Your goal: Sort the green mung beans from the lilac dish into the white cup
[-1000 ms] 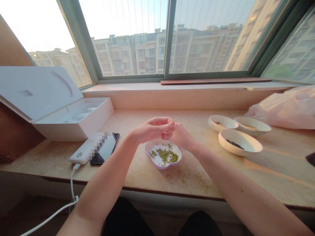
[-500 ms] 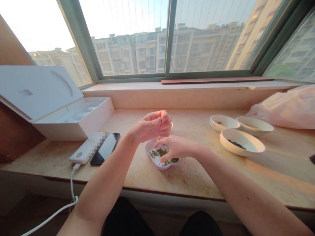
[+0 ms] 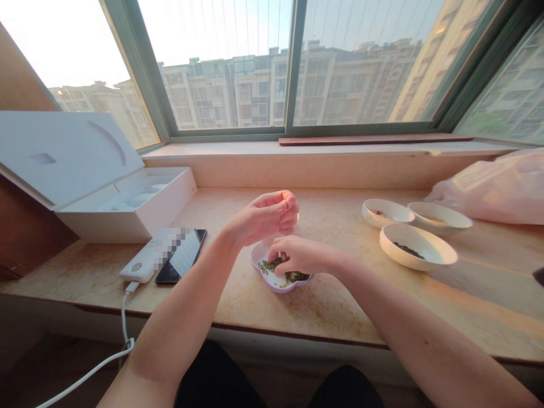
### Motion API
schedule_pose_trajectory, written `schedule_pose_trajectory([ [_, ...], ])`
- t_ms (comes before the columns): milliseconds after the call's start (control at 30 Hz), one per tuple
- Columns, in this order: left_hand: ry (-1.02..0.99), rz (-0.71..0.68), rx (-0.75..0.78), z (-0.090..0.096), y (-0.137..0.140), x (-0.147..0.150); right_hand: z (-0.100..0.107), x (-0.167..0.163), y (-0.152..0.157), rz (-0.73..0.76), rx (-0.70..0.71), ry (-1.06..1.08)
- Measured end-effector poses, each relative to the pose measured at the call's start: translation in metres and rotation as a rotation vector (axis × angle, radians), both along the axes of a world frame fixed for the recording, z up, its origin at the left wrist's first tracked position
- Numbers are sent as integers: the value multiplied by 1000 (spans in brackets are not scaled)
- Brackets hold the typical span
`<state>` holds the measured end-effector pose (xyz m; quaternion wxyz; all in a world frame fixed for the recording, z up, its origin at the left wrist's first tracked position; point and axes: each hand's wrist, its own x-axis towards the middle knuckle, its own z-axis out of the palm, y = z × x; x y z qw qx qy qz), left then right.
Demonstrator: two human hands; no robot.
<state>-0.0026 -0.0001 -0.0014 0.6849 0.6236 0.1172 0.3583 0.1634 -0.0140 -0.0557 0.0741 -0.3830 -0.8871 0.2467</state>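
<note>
A lilac-rimmed, scalloped bowl (image 3: 264, 276) holding small green mung beans (image 3: 297, 276) stands on the counter in front of me. My right hand (image 3: 300, 254) reaches into it from the right, fingers bent down at the beans, thumb and fingertips apart. Above the bowl's far side, my left hand (image 3: 272, 214) is raised with thumb and forefinger pinched. A tiny green speck, seemingly a mung bean (image 3: 288, 205), shows between those fingertips. Behind the left hand, a sliver of a pale rim peeks out, mostly hidden.
On the right are three cream bowls, one with dark beans (image 3: 419, 260), another with reddish bits (image 3: 380, 213), beside a pale plastic bag (image 3: 497, 187). To the left lie a phone (image 3: 176, 272), a white power bank (image 3: 142, 265) with a cable, and an opened white box (image 3: 165, 195).
My right hand's fingers have curled down and in toward the beans. My left hand has shifted its fingertips slightly right, and the green speck now sits nearer the tips.
</note>
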Motion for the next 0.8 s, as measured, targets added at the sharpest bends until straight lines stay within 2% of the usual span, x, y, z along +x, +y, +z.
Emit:
schedule_pose_trajectory([
  [133, -3, 130, -12, -5, 13, 4, -2, -1, -2, -7, -33, 58],
  [300, 78, 428, 27, -19, 33, 9, -2, -1, -2, -11, -65, 73],
  [400, 234, 664, 186, -26, 43, 11, -4, -1, -1, -4, -52, 74],
  [500, 493, 862, 461, -33, 50, 10, -6, -1, 0, 6, -49, 85],
  [567, 686, 905, 642, -39, 53, 8, -8, -1, 0, -5, -53, 117],
  [633, 825, 890, 740, -43, 55, 7, -8, -1, 0, -22, -56, 155],
  [800, 973, 833, 779, -50, 55, 6, -2, -2, -2, -18, -16, 115],
])
